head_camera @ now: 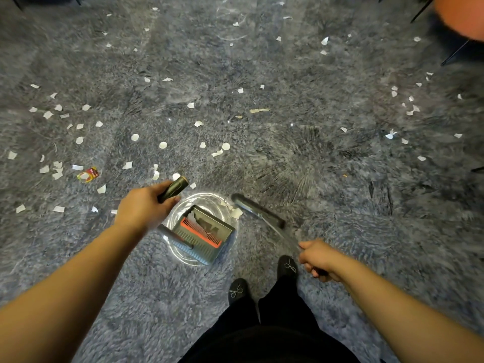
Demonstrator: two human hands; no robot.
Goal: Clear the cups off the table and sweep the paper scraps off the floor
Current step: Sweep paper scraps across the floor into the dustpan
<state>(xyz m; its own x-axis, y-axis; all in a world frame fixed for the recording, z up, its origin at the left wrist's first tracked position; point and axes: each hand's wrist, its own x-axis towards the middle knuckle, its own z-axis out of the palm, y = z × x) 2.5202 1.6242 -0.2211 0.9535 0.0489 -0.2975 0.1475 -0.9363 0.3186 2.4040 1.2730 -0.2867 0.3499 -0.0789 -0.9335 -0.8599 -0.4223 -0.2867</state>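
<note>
Several white paper scraps (135, 137) lie scattered over the grey shaggy carpet. My left hand (144, 205) grips the dark handle (174, 188) of an upright dustpan (207, 231). The grey pan with an orange comb edge hangs over a clear round bin opening (178, 254), with torn paper inside. My right hand (319, 259) holds the broom handle. The broom head (258, 209), blurred by motion, rests on the carpet just right of the dustpan, with a few scraps (235, 213) at its left end. No cups or table are in view.
A red and yellow wrapper (88, 174) lies on the carpet at the left. My two dark shoes (286, 265) stand just below the broom. Thin black chair legs (454, 52) and an orange seat (463, 14) show at the top right.
</note>
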